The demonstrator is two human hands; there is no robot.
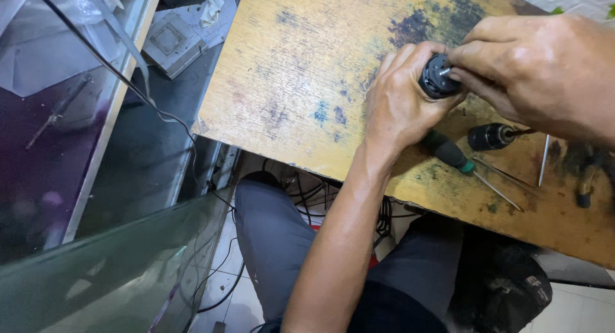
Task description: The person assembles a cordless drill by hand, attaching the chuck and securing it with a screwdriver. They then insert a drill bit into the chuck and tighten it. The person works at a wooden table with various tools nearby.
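The left hand [400,105] is closed around a small black round part [437,77], holding it just above the worn wooden table [288,70], toward the table's right half and nearer its far edge than its near one. The part has a ribbed black rim and a short metal stub at its centre. The right hand [538,70] comes in from the right edge of the view, and its fingertips [458,73] are pinched together at that metal stub, touching the top of the part. What, if anything, sits between those fingertips is too small to tell.

Just below the left hand, a screwdriver with a black and green handle [451,155] lies on the table, its thin shaft pointing toward the near right corner. Beside it, to the right, lies a black drill chuck [490,136] with a short bit sticking out toward the right edge. A thin metal rod [543,160] lies close to it, roughly square to the near edge. Another dark tool [584,179] rests near the right edge, partly blurred.

The tabletop is yellowed, with dark blue and black stains. Under the near edge the person's knees in dark trousers [275,243] show, with black cables [307,192] hanging behind them. To the left of the table stands a glass case [96,147].
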